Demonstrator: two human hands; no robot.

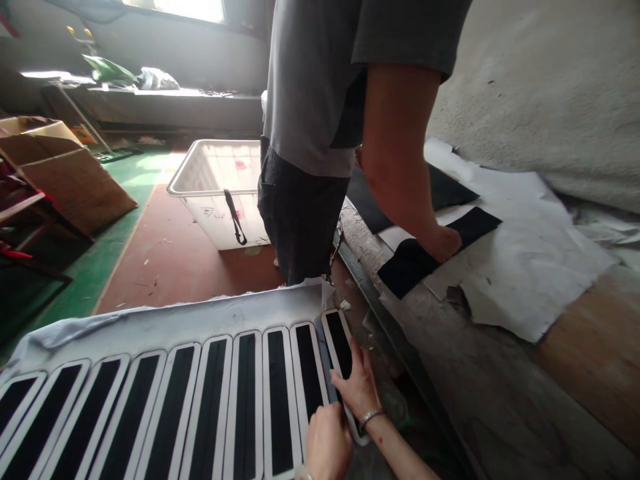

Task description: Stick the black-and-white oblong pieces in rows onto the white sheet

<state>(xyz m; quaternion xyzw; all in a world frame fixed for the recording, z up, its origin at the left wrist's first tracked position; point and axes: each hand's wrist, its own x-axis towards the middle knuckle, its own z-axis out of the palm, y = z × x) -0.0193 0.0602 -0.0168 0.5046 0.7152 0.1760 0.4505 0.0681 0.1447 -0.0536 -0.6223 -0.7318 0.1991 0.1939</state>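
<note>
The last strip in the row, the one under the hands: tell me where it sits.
In the head view, the last strip lies at the right end of the row of black strips on the grey sheet, under the right hand, beside the left hand.

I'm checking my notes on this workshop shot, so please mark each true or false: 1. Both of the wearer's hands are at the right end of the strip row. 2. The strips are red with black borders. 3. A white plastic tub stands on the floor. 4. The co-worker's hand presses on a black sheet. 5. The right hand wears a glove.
1. True: the left hand and right hand are at the rightmost strip.
2. False: black with white borders.
3. True: the tub stands behind.
4. True: the co-worker's hand rests on the black sheet.
5. False: bare, with a wrist bracelet.
</note>
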